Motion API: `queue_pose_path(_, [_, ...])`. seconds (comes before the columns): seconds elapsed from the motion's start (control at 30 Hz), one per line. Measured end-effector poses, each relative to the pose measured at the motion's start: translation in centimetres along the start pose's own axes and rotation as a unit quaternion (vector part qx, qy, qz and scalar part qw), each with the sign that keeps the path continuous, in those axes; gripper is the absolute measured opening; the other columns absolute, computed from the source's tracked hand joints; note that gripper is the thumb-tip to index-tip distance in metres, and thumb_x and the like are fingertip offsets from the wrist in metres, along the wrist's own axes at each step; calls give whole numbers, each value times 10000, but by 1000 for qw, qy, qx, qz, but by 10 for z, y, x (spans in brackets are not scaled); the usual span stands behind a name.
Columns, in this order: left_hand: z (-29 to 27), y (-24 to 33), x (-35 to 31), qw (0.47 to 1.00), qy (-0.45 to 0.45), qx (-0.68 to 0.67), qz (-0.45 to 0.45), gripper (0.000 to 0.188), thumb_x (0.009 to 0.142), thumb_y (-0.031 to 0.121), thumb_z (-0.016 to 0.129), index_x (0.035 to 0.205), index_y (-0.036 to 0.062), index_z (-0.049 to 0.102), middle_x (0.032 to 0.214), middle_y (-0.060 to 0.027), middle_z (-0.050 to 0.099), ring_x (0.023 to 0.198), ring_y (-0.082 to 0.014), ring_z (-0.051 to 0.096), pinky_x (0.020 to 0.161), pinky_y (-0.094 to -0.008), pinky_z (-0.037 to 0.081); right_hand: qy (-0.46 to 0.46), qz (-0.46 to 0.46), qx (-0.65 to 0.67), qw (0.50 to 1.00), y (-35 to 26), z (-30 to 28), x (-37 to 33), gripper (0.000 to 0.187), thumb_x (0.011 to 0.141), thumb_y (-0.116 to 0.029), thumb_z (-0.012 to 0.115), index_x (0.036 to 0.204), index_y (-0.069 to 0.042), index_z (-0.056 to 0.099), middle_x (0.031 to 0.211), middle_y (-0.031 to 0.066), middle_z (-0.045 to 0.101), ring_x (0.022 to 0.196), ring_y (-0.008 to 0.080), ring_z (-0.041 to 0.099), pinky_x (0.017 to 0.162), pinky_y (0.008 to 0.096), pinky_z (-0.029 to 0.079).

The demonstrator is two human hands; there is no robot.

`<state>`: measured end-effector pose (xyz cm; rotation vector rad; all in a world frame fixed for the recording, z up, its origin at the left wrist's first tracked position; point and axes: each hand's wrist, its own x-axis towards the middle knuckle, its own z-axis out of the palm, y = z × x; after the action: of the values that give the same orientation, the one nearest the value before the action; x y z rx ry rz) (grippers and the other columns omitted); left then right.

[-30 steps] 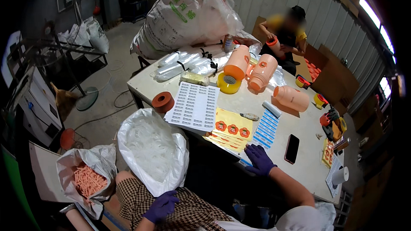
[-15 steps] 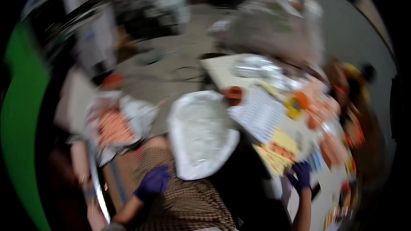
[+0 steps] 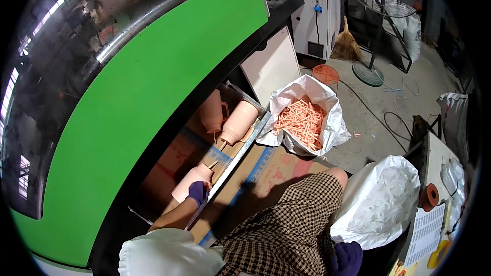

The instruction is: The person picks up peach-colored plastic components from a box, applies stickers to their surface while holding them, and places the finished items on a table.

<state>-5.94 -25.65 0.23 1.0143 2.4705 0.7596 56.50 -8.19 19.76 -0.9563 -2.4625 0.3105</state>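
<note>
At the lower left, my left hand (image 3: 198, 192), in a purple glove, is closed on the side of a pink plastic jug (image 3: 190, 183). That jug lies tilted in the opening under the green machine, a thin stem sticking out of its end. Farther up the same opening are a second pink jug (image 3: 240, 121) with a handle and stem, and a third pink jug (image 3: 211, 112), partly in shadow. My right hand (image 3: 347, 258), also purple-gloved, is low beside my checked lap, next to a white sack of clear plastic pieces (image 3: 381, 207); its fingers are mostly hidden.
The green machine panel (image 3: 153, 66) curves over the left. Flattened cardboard (image 3: 271, 174) lies beside the metal edge. A white sack (image 3: 331, 103) holds pink plastic sticks. Beyond are an orange basket (image 3: 326, 74), a broom (image 3: 347, 43) and cables. A table (image 3: 441, 154) with papers stands at right.
The view has swung left toward the green machine. My left hand has gone from over my lap to the pink jug. My right hand has left the table and is down beside my lap.
</note>
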Motion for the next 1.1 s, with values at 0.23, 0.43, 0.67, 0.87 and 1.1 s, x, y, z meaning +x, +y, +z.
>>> queue_pose_path(0.23, [-10, 14, 66, 952, 29, 291, 88, 486, 786, 367, 682, 1239, 197, 634, 1208, -196, 595, 1148, -403, 538, 929, -476, 470, -43, 35, 70, 996, -14, -19, 36, 464, 783, -109, 718, 1227, -21, 614, 1120, 175, 660, 1001, 383, 618, 883, 486, 485])
queue_pose_path(0.43, [-19, 69, 133, 718, -367, 589, -50, 757, 874, 589, 593, 1462, 127, 477, 1327, -184, 585, 1196, -324, 586, 1048, -480, 447, 204, -40, 227, 951, -59, -118, 79, 414, 744, -32, 741, 1141, 13, 634, 1043, 185, 675, 840, 373, 668, 731, 460, 543])
queue_pose_path(0.67, [74, 345, 58, 847, -344, 72, 399, 780, 824, 553, 642, 1444, 109, 478, 1310, -186, 584, 1183, -325, 583, 1030, -471, 454, 247, -175, 307, 902, -107, -202, 70, 190, 838, -83, 698, 1023, -47, 672, 964, 173, 678, 936, 371, 659, 830, 520, 535])
queue_pose_path(0.87, [104, 532, -72, 632, -312, -59, 707, 802, 782, 523, 683, 1428, 94, 479, 1295, -188, 583, 1172, -326, 581, 1015, -463, 460, 293, -179, 233, 910, -88, -192, 58, 252, 868, -84, 657, 1110, -21, 687, 1154, 197, 633, 1053, 365, 628, 910, 490, 501])
queue_pose_path(1.1, [103, 513, -74, 666, -293, -10, 686, 831, 733, 488, 731, 1410, 77, 481, 1278, -190, 582, 1159, -327, 579, 997, -454, 468, 283, 23, 314, 906, -59, -108, 55, 374, 929, -57, 626, 1301, -42, 592, 1264, 163, 603, 1194, 310, 591, 1011, 389, 473])
